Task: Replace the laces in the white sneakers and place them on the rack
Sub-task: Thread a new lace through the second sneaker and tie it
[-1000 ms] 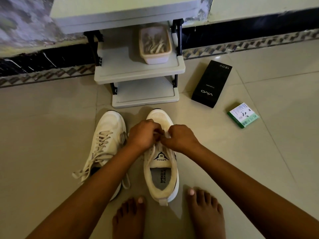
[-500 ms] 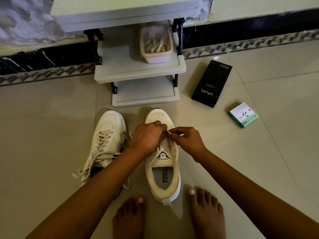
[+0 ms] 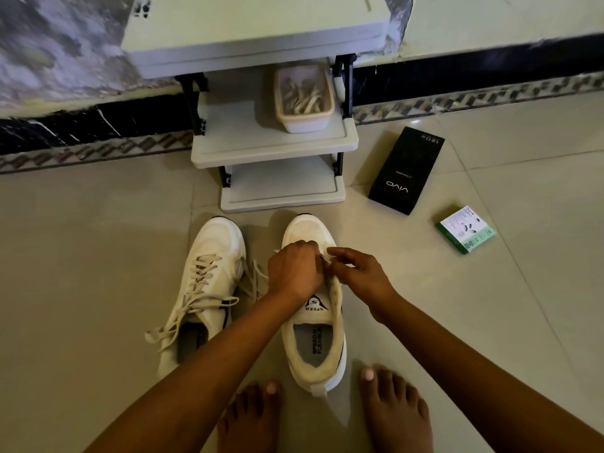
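Observation:
Two white sneakers stand side by side on the tiled floor. The left sneaker (image 3: 204,289) is laced, its lace ends lying loose. Over the right sneaker (image 3: 315,341), whose tongue reads SPEED, both hands work at the eyelets near the toe. My left hand (image 3: 294,273) is closed over the upper and hides the lace (image 3: 253,277), which trails out to its left. My right hand (image 3: 359,276) pinches the lace tip right beside my left hand's fingers. The grey rack (image 3: 274,148) stands just beyond the shoes.
A pale tub of laces (image 3: 304,99) sits on the rack's middle shelf. A black vivo box (image 3: 405,171) and a small green and white box (image 3: 465,228) lie on the floor to the right. My bare feet (image 3: 327,416) flank the right sneaker's heel.
My right hand has drawn a little away from my left, and the fingers now pinch the lace tip. The right sneaker has turned slightly. The left sneaker has not moved.

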The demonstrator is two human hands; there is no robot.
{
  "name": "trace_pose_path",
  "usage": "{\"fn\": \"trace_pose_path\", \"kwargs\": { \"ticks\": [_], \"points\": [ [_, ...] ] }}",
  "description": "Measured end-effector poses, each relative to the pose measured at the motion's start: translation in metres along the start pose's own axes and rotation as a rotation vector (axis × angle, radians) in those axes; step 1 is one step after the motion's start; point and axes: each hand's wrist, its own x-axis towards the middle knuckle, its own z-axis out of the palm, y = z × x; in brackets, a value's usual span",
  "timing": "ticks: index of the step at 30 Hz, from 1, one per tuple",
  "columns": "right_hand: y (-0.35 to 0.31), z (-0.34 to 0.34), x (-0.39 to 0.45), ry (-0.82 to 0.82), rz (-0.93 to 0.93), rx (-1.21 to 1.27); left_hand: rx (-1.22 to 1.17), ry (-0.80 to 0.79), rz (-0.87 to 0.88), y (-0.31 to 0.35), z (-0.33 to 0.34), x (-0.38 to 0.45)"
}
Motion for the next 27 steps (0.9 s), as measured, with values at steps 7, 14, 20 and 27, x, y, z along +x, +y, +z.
{"fn": "trace_pose_path", "kwargs": {
  "ticks": [7,14,20,27],
  "points": [
    [-0.006,-0.01,0.0,-0.152,0.121,0.142,-0.13,-0.035,0.077,-0.009,0.0,0.002],
    [-0.007,-0.012,-0.002,-0.177,0.079,0.106,-0.309,0.044,-0.087,-0.004,0.013,-0.005],
    [-0.002,-0.011,0.004,-0.164,0.067,0.095,-0.542,-0.005,-0.139,-0.01,0.017,0.0],
    [-0.006,-0.012,0.002,-0.187,0.056,0.047,-0.294,0.101,-0.15,-0.005,0.01,-0.001]
  ]
}}
